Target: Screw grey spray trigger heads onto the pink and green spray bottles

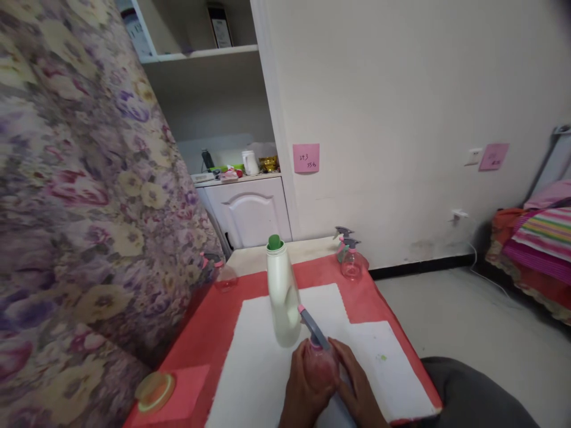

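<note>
My left hand (300,386) and my right hand (357,389) are both wrapped round a small pink spray bottle (320,364) near the front of the table. Its grey trigger head (313,327) points up and to the left. Just behind it stands a tall white bottle (282,297) with a green cap (275,242), upright on a white cloth (267,362). The cloth covers a red table (214,333).
Two more pink spray bottles stand at the far right corner (350,261) and one at the far left (223,274). A round lid (154,391) lies at the front left. A floral curtain (80,196) hangs at the left, a white cabinet (250,208) behind, bedding (535,244) at the right.
</note>
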`<act>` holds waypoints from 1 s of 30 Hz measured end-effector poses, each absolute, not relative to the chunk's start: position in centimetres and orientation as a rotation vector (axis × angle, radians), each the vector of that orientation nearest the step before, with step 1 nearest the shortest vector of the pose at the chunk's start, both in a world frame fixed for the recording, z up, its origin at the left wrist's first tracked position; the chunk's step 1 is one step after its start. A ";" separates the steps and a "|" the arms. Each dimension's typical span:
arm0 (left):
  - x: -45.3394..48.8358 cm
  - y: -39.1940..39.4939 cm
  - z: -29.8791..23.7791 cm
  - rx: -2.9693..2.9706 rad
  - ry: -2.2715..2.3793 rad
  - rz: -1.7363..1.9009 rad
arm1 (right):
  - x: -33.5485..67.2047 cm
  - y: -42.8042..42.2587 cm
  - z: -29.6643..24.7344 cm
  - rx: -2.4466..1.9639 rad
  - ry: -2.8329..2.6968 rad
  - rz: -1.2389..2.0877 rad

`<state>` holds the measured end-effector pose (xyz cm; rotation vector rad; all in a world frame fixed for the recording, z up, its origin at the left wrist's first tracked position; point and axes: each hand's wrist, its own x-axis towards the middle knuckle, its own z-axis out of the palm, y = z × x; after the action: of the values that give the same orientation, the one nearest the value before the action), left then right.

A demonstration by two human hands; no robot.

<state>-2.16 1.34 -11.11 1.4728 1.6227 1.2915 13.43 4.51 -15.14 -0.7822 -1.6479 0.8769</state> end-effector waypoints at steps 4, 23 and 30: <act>-2.0 1.1 -11.1 1.560 1.702 1.274 | 13.4 4.5 -15.2 -0.774 -1.634 0.858; -1.1 0.3 -12.6 1.411 1.732 1.420 | 13.4 4.3 -14.5 -0.753 -1.581 0.911; -3.2 -1.1 -13.0 1.448 1.745 1.357 | 13.7 4.5 -14.4 -0.808 -1.682 0.895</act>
<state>-3.24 -1.09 -12.98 1.4483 1.7454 1.3572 13.72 4.48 -14.41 -0.8079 -1.6824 0.8946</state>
